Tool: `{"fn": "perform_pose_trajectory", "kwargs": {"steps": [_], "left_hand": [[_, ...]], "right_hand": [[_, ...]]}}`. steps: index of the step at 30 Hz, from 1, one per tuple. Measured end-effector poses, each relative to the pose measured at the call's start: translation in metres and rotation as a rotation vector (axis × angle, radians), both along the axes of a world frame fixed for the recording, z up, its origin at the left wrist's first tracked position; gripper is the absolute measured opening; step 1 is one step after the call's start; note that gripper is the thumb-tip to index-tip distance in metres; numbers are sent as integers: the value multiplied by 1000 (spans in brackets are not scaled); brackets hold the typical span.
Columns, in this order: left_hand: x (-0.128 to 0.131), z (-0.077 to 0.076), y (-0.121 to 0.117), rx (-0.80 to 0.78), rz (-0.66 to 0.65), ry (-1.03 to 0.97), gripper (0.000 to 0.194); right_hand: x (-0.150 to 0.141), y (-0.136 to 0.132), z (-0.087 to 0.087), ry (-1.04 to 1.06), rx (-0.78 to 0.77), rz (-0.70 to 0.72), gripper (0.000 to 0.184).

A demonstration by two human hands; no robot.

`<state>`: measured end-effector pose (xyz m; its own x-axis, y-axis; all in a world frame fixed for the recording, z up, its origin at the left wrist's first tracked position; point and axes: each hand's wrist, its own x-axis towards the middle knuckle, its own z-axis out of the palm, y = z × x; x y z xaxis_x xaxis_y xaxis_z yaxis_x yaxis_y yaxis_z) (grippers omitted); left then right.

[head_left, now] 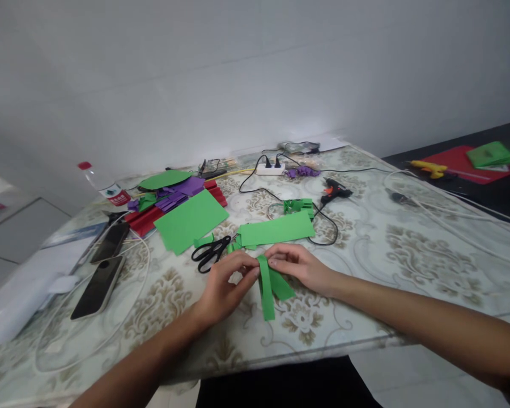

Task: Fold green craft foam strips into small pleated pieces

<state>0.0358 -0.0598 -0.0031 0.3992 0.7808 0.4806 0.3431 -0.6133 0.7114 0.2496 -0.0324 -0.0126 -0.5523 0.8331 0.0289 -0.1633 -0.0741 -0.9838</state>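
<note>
Between my two hands is a folded green paper strip (267, 294), its two tails hanging down and spreading apart. My left hand (229, 283) pinches the strip's top from the left, thumb and index finger together. From the right, my right hand (295, 265) pinches the same top end. Just beyond them lies a wide green paper strip (276, 229) with small green scraps at its left end. Black-handled scissors (211, 253) rest left of it, near my left hand. A larger green sheet (191, 221) lies farther left.
A black glue gun (335, 191) with a cord stands behind, near a white power strip (271, 169). Phones (97, 288), a bottle (106, 184) and purple paper (181, 192) are on the left. A yellow glue gun (429, 168) lies on the right, past white cables (446, 212).
</note>
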Motion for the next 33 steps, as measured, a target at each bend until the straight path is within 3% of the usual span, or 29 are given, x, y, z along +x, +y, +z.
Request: {"fn": "perform_pose_trajectory", "kwargs": {"steps": [6, 11, 14, 17, 20, 25, 28, 33], "left_hand": [[3, -3, 2, 66, 135, -36, 7], [1, -8, 1, -113, 95, -91, 16], [0, -10, 1, -136, 86, -51, 13], [0, -11, 2, -174, 94, -48, 11], [0, -12, 3, -218, 81, -61, 10], [1, -9, 2, -273, 52, -81, 6], [2, -6, 0, -294, 57, -77, 6], [1, -5, 0, -345, 40, -93, 8]], "right_hand": [[-2, -2, -7, 93, -119, 152, 34], [-3, 0, -12, 67, -112, 169, 34], [-4, -1, -16, 15, -83, 151, 32], [-3, -4, -16, -34, 75, 60, 32], [0, -8, -11, -139, 345, -7, 36], [5, -10, -4, -230, 729, -28, 17], [4, -10, -5, -222, 765, -75, 17], [4, -11, -5, -253, 693, -131, 12]]}}
